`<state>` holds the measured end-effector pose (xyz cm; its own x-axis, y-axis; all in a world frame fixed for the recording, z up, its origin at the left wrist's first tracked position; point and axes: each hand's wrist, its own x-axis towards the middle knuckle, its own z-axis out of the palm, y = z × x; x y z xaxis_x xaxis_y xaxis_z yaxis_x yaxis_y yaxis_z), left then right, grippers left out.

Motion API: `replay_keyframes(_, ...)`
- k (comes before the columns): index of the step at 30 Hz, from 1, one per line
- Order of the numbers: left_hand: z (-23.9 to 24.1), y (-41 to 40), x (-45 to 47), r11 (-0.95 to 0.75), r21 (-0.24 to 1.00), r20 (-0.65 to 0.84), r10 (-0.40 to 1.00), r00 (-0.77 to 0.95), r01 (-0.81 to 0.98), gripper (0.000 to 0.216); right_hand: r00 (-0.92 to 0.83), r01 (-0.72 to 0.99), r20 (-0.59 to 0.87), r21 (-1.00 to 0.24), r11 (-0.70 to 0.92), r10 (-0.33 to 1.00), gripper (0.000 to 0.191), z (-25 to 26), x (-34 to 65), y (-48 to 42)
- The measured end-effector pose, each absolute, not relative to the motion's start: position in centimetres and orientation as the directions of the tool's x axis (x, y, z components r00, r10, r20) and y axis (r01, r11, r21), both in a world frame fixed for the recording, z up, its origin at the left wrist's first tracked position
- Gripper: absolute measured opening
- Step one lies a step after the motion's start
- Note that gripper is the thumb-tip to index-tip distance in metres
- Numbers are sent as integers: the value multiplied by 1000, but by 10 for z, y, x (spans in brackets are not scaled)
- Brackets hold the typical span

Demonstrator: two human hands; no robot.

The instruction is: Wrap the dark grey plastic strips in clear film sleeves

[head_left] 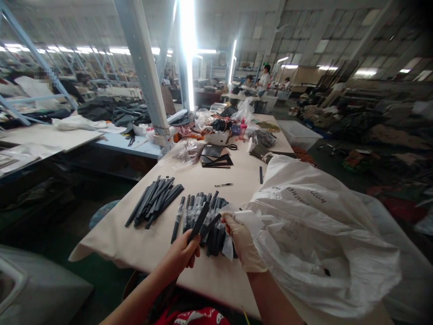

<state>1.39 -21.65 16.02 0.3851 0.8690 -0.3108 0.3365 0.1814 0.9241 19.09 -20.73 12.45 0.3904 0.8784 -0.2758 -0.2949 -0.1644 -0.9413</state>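
My left hand (185, 252), bare, is closed around long dark strips (200, 221) that look like fabric or leather; they fan upward and to the right. My right hand (242, 243) wears a pale glove. Its fingertips are pinched at the tip of one of these strips, beside thin clear plastic; what exactly they grip is unclear. A white piece (248, 218) lies just above that hand. Beneath both hands is a row of dark strip bundles (203, 201) with clear wrapping around them. A loose pile of dark strips (152, 203) lies to the left.
A large white plastic sack (324, 234) with handwriting covers the table's right side. Farther up the table (189, 180) are a pen (223, 184), black flat pieces (214, 155), scissors (232, 146) and plastic bags. A blue-grey post (144, 63) rises at the left edge. People work far behind.
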Motion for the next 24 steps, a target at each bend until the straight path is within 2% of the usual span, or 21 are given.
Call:
replay_keyframes(3, 160, -216, 11, 214, 927, -328, 861, 389, 307, 34, 362, -311, -255, -940, -141, 896, 36, 127, 189, -209)
replay_keyframes(8, 165, -219, 12, 271, 923, -367, 832, 416, 272, 34, 341, -534, -315, -840, -93, 886, 35, 126, 191, -208)
replay_keyframes(13, 167, -223, 18, 218, 937, -317, 857, 405, 273, 35, 316, -606, -333, -792, -81, 888, 34, 125, 196, -208)
replay_keyframes(18, 157, -222, 26, 153, 918, -298, 875, 382, 366, 36, 345, -552, -310, -830, -75, 886, 35, 132, 200, -210)
replay_keyframes(24, 146, -216, 38, 183, 929, -309, 862, 402, 321, 35, 367, -354, -286, -923, -151, 885, 38, 128, 203, -218)
